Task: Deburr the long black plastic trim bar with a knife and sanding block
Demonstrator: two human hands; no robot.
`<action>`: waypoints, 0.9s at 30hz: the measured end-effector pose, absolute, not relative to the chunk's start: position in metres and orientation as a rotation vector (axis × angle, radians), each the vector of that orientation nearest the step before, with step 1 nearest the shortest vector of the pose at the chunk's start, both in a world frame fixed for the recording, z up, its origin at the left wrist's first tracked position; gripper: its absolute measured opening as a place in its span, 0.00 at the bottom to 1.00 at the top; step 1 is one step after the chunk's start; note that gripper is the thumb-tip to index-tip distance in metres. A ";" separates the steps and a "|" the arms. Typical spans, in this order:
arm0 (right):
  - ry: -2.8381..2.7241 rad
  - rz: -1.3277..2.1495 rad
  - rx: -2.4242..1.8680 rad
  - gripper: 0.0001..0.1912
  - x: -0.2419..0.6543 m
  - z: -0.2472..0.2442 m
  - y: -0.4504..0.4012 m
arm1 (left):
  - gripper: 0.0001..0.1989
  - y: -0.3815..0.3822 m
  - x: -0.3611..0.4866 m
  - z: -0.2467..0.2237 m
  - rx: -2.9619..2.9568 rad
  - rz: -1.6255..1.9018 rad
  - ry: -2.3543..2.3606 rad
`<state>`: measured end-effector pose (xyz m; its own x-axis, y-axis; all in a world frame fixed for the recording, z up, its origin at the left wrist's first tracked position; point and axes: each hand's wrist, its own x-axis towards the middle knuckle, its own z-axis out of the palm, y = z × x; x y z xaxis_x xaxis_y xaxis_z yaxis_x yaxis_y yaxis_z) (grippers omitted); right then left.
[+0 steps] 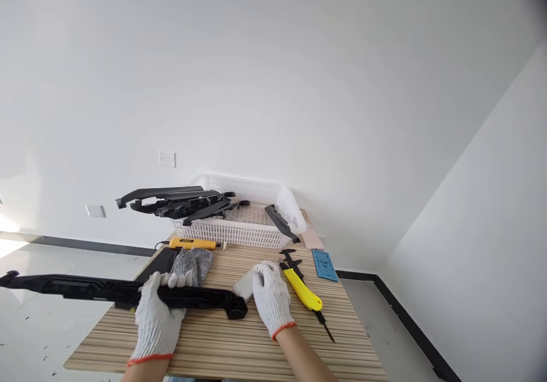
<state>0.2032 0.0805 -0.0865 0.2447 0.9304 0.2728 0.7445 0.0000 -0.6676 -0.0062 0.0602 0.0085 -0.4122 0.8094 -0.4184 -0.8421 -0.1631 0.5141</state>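
My left hand [158, 316], in a white knit glove with an orange cuff, is closed around a long black plastic part [196, 297]. The part lies across the front of the view and reaches far out to the left past the table. Near its right end, my right hand [270, 296], gloved the same way, has its fingers closed on a small white block [244, 285]. The block is beside the part's blocky end; whether they touch is hard to tell. Just right of that hand rests a yellow utility knife [303, 291].
A white basket [243, 235] at the back holds several black parts [188, 204]. Around the wood-striped table [239, 350] are a yellow-orange tool [192, 244], grey cloth [192, 263], black caliper [292, 259], blue card [325, 265] and pink item [311, 238].
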 end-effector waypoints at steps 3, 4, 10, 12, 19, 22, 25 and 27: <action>-1.719 0.258 -1.738 0.19 0.207 -0.088 0.089 | 0.17 0.059 -0.005 0.009 -0.066 1.812 0.814; -1.760 0.250 -1.700 0.20 0.209 -0.087 0.093 | 0.17 0.059 -0.005 0.009 -0.071 1.816 0.809; -1.873 0.419 -1.494 0.18 0.225 -0.073 0.121 | 0.17 0.058 -0.005 0.012 -0.101 1.809 0.840; -1.878 0.523 -1.411 0.17 0.231 -0.067 0.125 | 0.17 0.059 -0.004 0.012 -0.121 1.808 0.855; -1.897 0.667 -1.727 0.34 0.231 -0.039 0.104 | 0.15 0.059 0.000 0.021 -0.165 1.817 0.974; -2.015 0.677 -1.854 0.51 0.224 -0.025 0.096 | 0.14 0.056 0.002 0.027 -0.139 1.797 1.032; -2.096 0.717 -1.886 0.58 0.221 -0.018 0.096 | 0.14 0.056 0.000 0.026 -0.154 1.791 1.047; -2.156 0.740 -1.909 0.63 0.220 -0.017 0.097 | 0.13 0.057 -0.001 0.022 -0.156 1.772 1.061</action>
